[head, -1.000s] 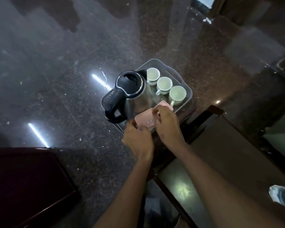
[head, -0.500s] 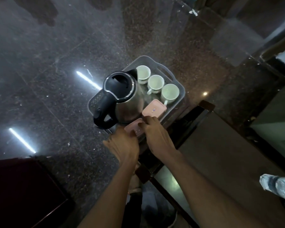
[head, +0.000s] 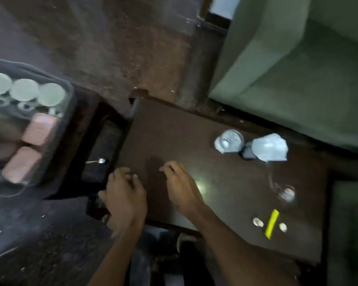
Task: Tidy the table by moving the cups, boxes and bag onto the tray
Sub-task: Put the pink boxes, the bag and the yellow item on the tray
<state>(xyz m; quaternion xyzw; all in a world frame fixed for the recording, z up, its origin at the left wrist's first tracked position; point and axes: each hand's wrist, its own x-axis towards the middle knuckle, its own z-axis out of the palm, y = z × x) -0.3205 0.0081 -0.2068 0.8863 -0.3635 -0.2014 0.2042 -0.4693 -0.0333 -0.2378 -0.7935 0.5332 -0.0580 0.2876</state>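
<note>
While both hands hover empty, the tabletop lies below.
Left hand and right hand hold nothing (fingers loosely curled); cups and pink boxes sit on the tray, the bag apart.

I see a wide bare stretch of the dark worktop ahead of both hands, open from its left edge across to the middle, so either one could pass there freely. The right side is crowded: a clear plastic bottle just beside a crumpled white bag near the far edge, a glass nearer, then a yellow stick between two coins. On the tray at left, three cups and two pink boxes fill what I can see.
</note>
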